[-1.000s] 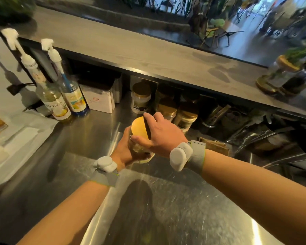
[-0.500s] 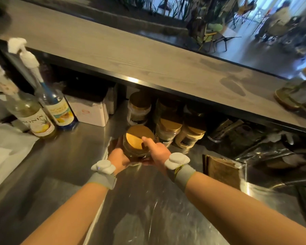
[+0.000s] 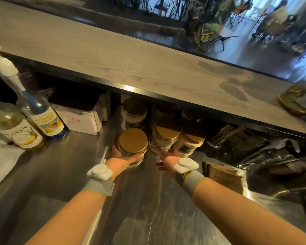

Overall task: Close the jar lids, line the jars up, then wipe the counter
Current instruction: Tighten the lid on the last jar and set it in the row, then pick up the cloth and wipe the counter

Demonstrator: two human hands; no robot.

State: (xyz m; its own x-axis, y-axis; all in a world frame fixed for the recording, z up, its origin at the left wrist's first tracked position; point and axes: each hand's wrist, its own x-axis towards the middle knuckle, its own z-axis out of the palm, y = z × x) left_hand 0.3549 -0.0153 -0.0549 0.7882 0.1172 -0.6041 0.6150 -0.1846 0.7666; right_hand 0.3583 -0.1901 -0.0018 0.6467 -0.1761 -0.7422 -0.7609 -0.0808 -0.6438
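A clear jar with a closed gold lid (image 3: 132, 140) stands on the steel counter (image 3: 145, 209) just under the bar top's edge. My left hand (image 3: 121, 157) is wrapped around its lower part from the near side. My right hand (image 3: 168, 155) is off that jar, fingers apart, with its fingertips against the base of the neighbouring gold-lidded jar (image 3: 166, 136). A third lidded jar (image 3: 193, 141) stands to the right of that one. Further lidded jars (image 3: 134, 112) sit behind in shadow.
Two syrup bottles with white pumps (image 3: 19, 129) (image 3: 47, 121) stand at the left beside a white box (image 3: 82, 120). White paper (image 3: 0, 156) lies at the far left. A brown flat packet (image 3: 223, 174) and dark foil bags lie right. The wooden bar top (image 3: 131, 64) overhangs the jars.
The lidded jar was carried away from me and set down beside the other jars under the bar top. My right hand came off its lid and moved right to the neighbouring jar.
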